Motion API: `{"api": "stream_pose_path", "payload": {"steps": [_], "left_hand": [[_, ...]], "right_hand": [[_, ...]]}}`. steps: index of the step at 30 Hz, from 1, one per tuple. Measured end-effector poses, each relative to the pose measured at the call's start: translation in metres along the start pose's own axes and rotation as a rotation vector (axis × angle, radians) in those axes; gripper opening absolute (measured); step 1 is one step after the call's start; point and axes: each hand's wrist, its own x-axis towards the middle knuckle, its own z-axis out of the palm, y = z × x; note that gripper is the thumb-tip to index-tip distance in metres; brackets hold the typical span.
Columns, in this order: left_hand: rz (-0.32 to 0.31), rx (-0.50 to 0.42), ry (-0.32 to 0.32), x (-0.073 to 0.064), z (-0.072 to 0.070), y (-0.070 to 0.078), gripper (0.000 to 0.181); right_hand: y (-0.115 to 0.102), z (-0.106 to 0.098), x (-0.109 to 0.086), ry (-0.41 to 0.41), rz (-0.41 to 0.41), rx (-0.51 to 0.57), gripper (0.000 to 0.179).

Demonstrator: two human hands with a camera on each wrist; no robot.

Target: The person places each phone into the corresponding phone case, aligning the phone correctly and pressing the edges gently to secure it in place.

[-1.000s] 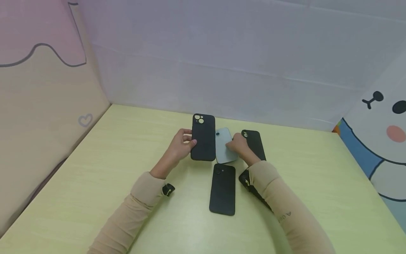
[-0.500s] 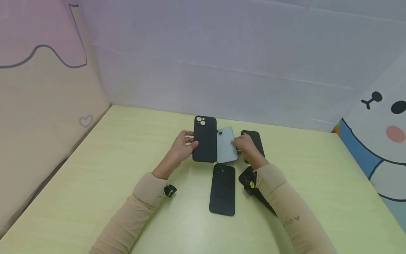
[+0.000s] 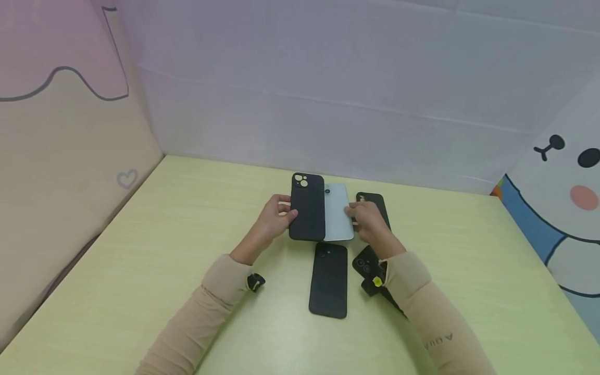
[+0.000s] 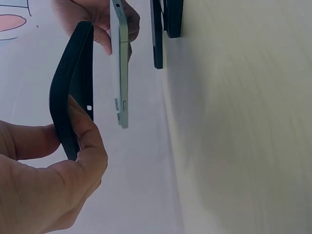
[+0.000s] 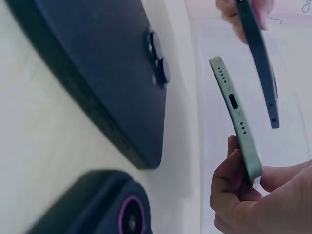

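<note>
My left hand (image 3: 276, 216) pinches the left edge of a black phone case (image 3: 308, 208), its camera cutout at the top left. In the left wrist view the case (image 4: 61, 92) bends slightly, thumb on one face and fingers on the other. My right hand (image 3: 367, 219) grips a pale phone (image 3: 338, 213) by its right edge. Case and phone are both raised and upright; the case overlaps the phone's left side in the head view. The right wrist view shows the phone's port end (image 5: 236, 109), a gap apart from the case (image 5: 261, 58).
A black phone (image 3: 328, 281) lies on the table (image 3: 234, 333) in front of the hands. Another black phone (image 3: 363, 260) lies partly under my right wrist. A second black case (image 3: 377, 203) lies behind my right hand. A pale cloth wall (image 3: 328, 104) stands at the back.
My right hand has shifted right to the pale phone's right edge, and the phone has come more upright. My left hand has carried the case slightly right, over more of the phone.
</note>
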Motion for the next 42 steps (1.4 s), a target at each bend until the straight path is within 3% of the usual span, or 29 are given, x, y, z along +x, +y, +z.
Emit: {"api": "stream_pose_path", "payload": {"steps": [20,42], "left_hand": [[0.028,-0.011,-0.022,-0.004,0.006,0.003,0.042],[0.035,-0.02,-0.017,-0.005,0.011,0.004,0.041]], "right_hand": [[0.003,-0.002,-0.015,-0.052,-0.061,0.166,0.043],[0.002,-0.003,-0.02,-0.073,-0.081,0.235,0.041]]}}
